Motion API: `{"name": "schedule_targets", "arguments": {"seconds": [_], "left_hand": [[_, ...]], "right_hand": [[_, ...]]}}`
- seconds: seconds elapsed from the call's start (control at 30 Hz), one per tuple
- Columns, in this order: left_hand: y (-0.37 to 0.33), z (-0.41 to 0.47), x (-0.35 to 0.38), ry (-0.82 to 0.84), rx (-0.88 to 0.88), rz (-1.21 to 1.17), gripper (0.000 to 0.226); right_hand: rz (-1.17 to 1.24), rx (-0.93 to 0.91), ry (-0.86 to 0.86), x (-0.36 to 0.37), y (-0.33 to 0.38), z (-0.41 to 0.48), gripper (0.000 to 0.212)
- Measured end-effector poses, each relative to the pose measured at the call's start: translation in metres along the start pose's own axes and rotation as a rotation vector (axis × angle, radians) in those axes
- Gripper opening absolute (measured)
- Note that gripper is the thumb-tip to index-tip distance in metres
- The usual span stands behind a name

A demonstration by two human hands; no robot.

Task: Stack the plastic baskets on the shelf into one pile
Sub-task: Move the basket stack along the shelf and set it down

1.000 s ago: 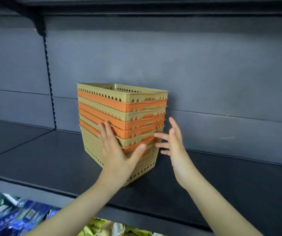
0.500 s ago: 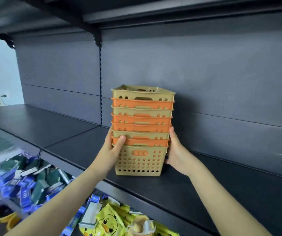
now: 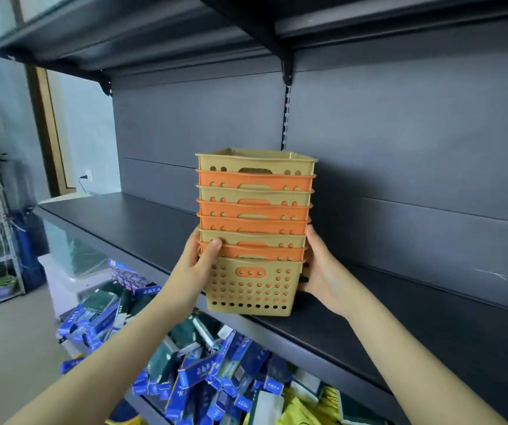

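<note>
Head view showed me the pile of baskets [image 3: 254,231], tan and orange nested in turn, standing near the front edge of the dark shelf [image 3: 142,223]. My left hand [image 3: 196,265] gripped its left side, thumb over an orange rim, and my right hand [image 3: 323,268] was pressed flat against its right side. Below the shelf lay a heap of blue boxes [image 3: 203,375].

A shop: dark slotted display shelving [image 3: 369,332], heaped boxed goods [image 3: 203,372] below.
</note>
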State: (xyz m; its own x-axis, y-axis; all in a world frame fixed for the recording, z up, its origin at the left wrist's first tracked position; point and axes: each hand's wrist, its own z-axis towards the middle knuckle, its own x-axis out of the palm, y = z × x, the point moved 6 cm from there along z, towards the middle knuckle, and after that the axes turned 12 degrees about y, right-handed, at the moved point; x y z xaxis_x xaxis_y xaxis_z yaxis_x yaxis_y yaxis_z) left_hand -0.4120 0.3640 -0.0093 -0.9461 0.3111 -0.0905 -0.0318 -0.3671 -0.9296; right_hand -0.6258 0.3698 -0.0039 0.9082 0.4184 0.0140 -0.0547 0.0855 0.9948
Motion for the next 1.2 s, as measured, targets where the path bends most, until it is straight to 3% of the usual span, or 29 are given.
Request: {"name": "schedule_targets", "arguments": {"seconds": [0.37,0.63,0.87,0.97,1.07,1.2], "left_hand": [[0.032,0.057,-0.225,-0.081,-0.022,-0.026,0.02],[0.092,0.135,-0.357,-0.118,0.011,0.003,0.051],[0.117,0.186,-0.47,-0.109,0.056,0.09,0.051],[0.134,0.203,-0.513,-0.13,0.067,0.146,0.06],[0.158,0.223,-0.554,-0.16,0.044,0.252,0.061],[0.178,0.253,-0.585,0.134,0.075,0.322,0.043]], "right_hand": [[0.006,-0.023,0.058,0.12,-0.008,0.209,0.051],[0.006,-0.031,0.157,0.146,-0.042,0.387,0.058],[-0.029,0.022,0.234,0.184,-0.057,0.534,0.066],[-0.101,0.069,0.056,0.184,-0.059,0.583,0.065],[-0.188,0.097,-0.309,0.165,-0.058,0.621,0.065],[-0.118,-0.064,-0.796,0.17,-0.065,0.632,0.047]]}}
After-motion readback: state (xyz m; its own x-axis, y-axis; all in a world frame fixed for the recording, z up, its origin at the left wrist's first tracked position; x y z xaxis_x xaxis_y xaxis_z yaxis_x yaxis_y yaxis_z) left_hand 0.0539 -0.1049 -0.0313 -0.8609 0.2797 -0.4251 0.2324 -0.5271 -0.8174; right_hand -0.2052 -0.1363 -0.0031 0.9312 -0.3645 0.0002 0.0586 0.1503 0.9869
